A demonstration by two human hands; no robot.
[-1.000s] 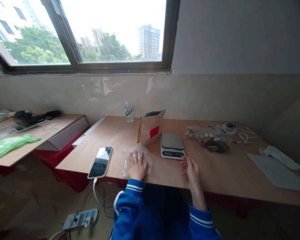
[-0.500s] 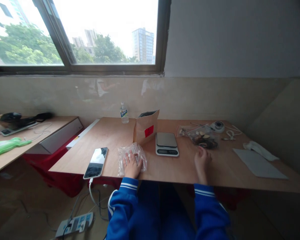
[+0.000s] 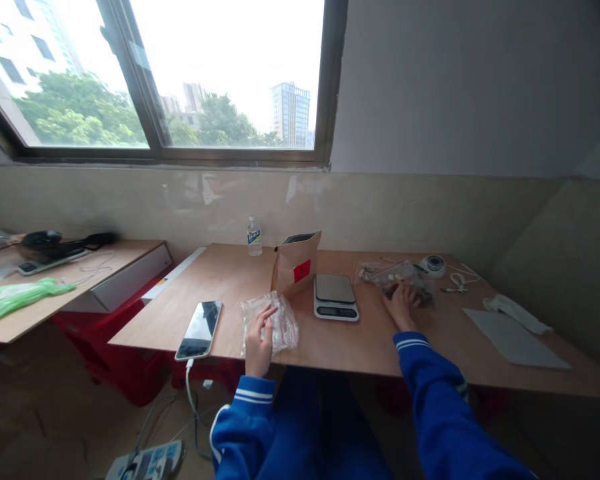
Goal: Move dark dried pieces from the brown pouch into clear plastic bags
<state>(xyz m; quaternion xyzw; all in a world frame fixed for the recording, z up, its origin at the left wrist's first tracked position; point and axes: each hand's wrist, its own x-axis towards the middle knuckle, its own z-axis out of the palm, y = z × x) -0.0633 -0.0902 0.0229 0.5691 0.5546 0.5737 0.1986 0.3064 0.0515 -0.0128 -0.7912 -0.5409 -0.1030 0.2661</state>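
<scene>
My left hand point(image 3: 259, 340) rests on a stack of clear plastic bags point(image 3: 270, 322) near the front edge of the wooden table point(image 3: 350, 347), fingers spread. My right hand point(image 3: 401, 305) reaches forward and lies on a clear bag of dark dried pieces point(image 3: 397, 279) at the back right; whether it grips the bag is unclear. Between the hands stands a small digital scale point(image 3: 335, 297). Behind the plastic bags an open brown paper pouch point(image 3: 296, 270) with a red label stands upright.
A phone point(image 3: 200, 320) on a charging cable lies left of the plastic bags. A water bottle point(image 3: 253, 237) stands by the wall. A tape roll point(image 3: 434, 265), white cord point(image 3: 457, 280), grey sheet point(image 3: 515, 339) and white cloth point(image 3: 517, 312) lie right. A second table point(image 3: 70, 287) is at left.
My right hand has moved from the table's front edge, near the scale, forward and right onto the bag of dried pieces. My left hand stays on the plastic bags.
</scene>
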